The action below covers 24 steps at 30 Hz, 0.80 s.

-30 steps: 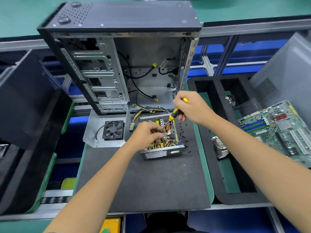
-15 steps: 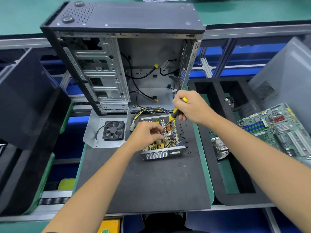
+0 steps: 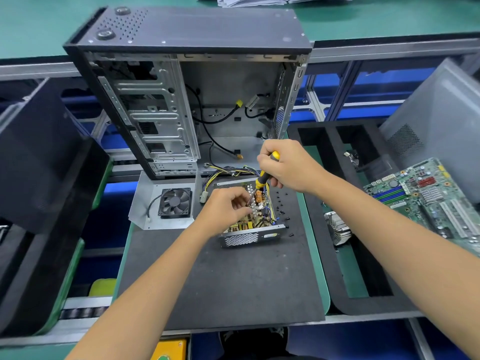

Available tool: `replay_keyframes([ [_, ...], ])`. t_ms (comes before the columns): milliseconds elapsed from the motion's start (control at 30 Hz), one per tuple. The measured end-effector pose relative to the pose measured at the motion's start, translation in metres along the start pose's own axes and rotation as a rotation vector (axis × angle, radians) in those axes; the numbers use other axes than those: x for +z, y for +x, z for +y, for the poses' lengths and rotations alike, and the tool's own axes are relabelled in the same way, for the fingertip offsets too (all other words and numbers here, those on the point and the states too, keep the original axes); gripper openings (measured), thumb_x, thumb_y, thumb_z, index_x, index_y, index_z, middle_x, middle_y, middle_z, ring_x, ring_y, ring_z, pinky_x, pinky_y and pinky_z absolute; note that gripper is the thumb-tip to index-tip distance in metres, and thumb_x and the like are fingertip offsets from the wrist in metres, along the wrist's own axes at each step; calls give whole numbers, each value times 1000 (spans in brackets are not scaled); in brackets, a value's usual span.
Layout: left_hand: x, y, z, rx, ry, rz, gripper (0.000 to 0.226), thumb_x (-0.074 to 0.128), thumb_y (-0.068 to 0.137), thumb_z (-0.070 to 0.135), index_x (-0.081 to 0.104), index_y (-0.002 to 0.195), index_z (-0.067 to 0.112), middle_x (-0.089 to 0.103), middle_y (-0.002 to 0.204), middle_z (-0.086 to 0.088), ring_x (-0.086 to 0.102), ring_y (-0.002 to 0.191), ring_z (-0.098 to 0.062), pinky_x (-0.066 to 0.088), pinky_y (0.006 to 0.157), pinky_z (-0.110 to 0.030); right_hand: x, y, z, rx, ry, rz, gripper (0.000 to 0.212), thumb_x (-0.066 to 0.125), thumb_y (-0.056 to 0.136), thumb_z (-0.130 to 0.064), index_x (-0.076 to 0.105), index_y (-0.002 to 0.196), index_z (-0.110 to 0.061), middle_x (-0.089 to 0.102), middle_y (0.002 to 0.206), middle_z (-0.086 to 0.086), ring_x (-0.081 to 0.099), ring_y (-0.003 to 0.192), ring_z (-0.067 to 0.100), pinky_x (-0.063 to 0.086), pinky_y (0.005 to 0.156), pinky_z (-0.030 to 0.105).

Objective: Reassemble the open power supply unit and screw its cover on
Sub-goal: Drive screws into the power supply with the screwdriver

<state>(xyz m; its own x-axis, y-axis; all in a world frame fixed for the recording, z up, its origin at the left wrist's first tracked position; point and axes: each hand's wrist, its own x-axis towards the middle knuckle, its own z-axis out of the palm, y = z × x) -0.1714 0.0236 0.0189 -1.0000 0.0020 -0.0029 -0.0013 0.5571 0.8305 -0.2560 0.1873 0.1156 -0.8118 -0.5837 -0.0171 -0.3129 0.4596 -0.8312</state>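
**Hands holding steady over the open PSU**

Little is changing since a second ago: both hands are staying put. The PSU (image 3: pixel 250 224) is sitting uncovered mid-mat (image 3: pixel 220 281), one circuit board exposed. The left hand (image 3: pixel 226 207) is curling over its parts; whether it pinches anything is unclear. The right hand (image 3: pixel 288 165) is gripping one screwdriver (image 3: pixel 262 179). One fan (image 3: pixel 175 202) and one case (image 3: pixel 192 100) are standing behind.

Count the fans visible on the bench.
1. A single black fan sits in the grey metal cover plate, lying on the black mat left of the open power supply unit. Others may be hidden inside the computer case.
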Motion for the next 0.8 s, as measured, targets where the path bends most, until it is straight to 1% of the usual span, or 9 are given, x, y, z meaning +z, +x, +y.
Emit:
replay_keyframes([
  [167, -1, -2, 4, -14, 18, -14, 13, 79, 77, 8, 71, 76, 19, 63, 64, 7, 50, 56, 2, 41, 57, -9, 1, -4, -5, -22, 12, -23, 21, 51, 91, -14, 52, 70, -16, 66, 55, -3, 62, 47, 8, 44, 41, 18],
  [233, -2, -2, 4, -22, 40, -29, 11, 79, 77, 12, 72, 75, 19, 65, 67, 3, 50, 57, -1, 41, 56, -12, 1, -7, -6, -39, -7, -30, 20, 51, 91, -13, 52, 71, -15, 65, 57, -1, 60, 46, 5, 44, 41, 17],
  [300, -2, -2, 5, -19, 90, -68, 11, 79, 78, 15, 70, 73, 20, 68, 73, 0, 52, 62, -7, 43, 60, -20, 2, -9, -7, -62, -52, -37, 19, 51, 92, -13, 53, 73, -11, 66, 63, 5, 58, 46, 2, 45, 42, 19],
  [367, -1, -2, 6, -2, 144, -109, 12, 78, 79, 16, 68, 72, 19, 69, 76, -1, 53, 64, -7, 43, 62, -22, 3, -11, -8, -88, -100, -42, 20, 51, 93, -15, 53, 74, -10, 65, 67, 10, 60, 49, 2, 45, 45, 22],
  [500, 0, -2, 10, 44, 322, -163, 13, 74, 83, 20, 67, 74, 12, 67, 75, 0, 53, 70, -11, 36, 64, -22, 5, -15, -12, -150, -205, -56, 23, 51, 92, -15, 50, 69, -15, 59, 66, 1, 60, 54, 0, 46, 51, 28],
  [567, 1, -2, 14, 50, 393, -194, 17, 72, 84, 23, 63, 73, 14, 67, 78, -2, 55, 75, -16, 38, 67, -27, 6, -17, -12, -178, -222, -48, 22, 52, 92, -15, 51, 71, -11, 57, 65, -2, 56, 53, -4, 44, 52, 26],
  [633, 0, -2, 18, 60, 413, -195, 17, 71, 85, 23, 63, 74, 13, 67, 80, -4, 56, 77, -18, 39, 68, -29, 7, -19, -12, -187, -193, -43, 22, 52, 92, -15, 50, 70, -13, 56, 65, -3, 56, 52, -5, 43, 49, 22],
  [700, -1, -3, 19, 83, 423, -184, 17, 70, 85, 21, 63, 76, 10, 66, 82, -5, 53, 78, -17, 35, 67, -26, 6, -20, -11, -162, -179, -46, 24, 52, 93, -18, 49, 69, -18, 57, 64, -4, 60, 51, -1, 46, 47, 21],
  [800, 2, -6, 20, 114, 424, -184, 18, 69, 86, 16, 59, 74, 7, 58, 76, -1, 51, 76, -21, 30, 63, -26, 2, -18, -9, -78, -177, -62, 21, 53, 93, -26, 52, 74, -18, 67, 65, 1, 65, 54, 15, 56, 53, 36],
])
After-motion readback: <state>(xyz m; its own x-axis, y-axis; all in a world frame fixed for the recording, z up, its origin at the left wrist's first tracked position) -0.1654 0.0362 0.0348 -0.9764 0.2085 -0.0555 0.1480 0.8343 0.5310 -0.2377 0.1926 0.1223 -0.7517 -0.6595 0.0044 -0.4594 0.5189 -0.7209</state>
